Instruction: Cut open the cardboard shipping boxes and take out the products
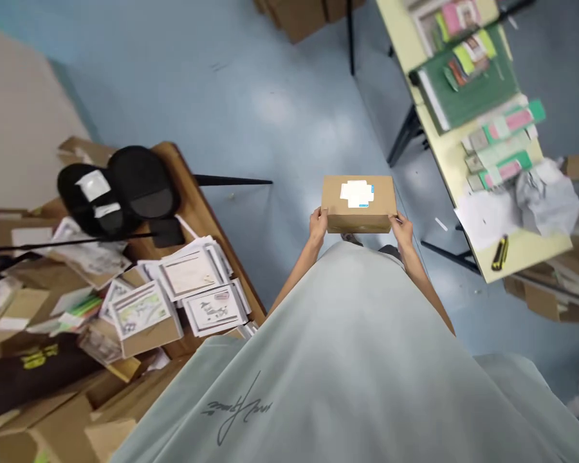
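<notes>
Well, we have the small cardboard box in front of our body above the blue floor, well apart from either table. Our hands are apart, one at each side: the left hand grips its left near edge and the right hand its right near edge, thumbs up by the top. As for how far things have come, the box looks closed, and the white labels are on its upper face, overlapping one another; we would judge the closing and labelling done, though we cannot tell whether anything more is needed. It is in our hands, not set down, and what it holds is hidden from us.

Among the other containers, the black case lies spread open on the wooden table, a clear packet on its left half. Near it are stacks of framed prints. Larger cartons stand at lower left, and we can't make out all their contents. Over on the pale yellow table we see slim green-and-pink boxes, a crumpled bag and a yellow-and-black cutter, which neither hand is touching
</notes>
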Tool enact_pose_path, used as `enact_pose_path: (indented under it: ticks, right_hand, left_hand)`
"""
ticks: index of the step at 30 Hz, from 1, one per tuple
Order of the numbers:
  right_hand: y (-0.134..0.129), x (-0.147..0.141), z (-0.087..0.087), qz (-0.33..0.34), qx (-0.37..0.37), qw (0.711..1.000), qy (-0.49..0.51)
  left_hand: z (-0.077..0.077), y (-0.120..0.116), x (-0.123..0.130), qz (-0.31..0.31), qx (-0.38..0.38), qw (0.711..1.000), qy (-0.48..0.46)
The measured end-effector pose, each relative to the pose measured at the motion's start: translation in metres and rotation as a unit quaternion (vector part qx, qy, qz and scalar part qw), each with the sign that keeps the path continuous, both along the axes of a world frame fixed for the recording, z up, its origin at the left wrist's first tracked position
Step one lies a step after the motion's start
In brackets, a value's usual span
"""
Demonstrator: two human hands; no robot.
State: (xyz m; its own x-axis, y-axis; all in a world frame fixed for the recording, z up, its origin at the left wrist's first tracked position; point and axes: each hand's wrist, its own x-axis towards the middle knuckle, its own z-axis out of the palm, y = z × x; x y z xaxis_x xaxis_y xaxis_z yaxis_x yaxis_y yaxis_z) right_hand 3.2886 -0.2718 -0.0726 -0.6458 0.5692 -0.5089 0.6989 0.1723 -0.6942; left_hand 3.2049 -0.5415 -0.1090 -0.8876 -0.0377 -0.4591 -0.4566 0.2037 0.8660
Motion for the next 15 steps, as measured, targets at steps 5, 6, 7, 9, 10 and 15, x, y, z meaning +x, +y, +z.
enact_pose_path:
  ticks: [5,6,7,9,10,15]
  right_hand:
    - [-0.064,-0.149,0.024,0.066,-0.05,0.995,0.047]
    - [-0.074,-0.178,0.027,0.066,-0.067,0.994,0.061]
    - [-0.082,-0.208,0.029,0.065,-0.084,0.991,0.075]
    - [-0.098,-0.272,0.03,0.065,-0.112,0.986,0.102]
    - [-0.106,-0.306,0.028,0.07,-0.118,0.984,0.11]
    - [-0.156,-0.493,0.017,0.09,-0.147,0.98,0.097]
  left_hand:
    - [0.006,-0.086,-0.116,0.138,-0.011,0.99,-0.021]
    - [0.007,-0.098,-0.141,0.151,-0.011,0.988,-0.006]
    - [0.007,-0.108,-0.166,0.161,-0.013,0.987,0.013]
    - [0.005,-0.127,-0.22,0.17,-0.025,0.984,0.045]
    - [0.004,-0.137,-0.248,0.172,-0.033,0.983,0.05]
    - [0.005,-0.186,-0.399,0.205,-0.056,0.977,0.023]
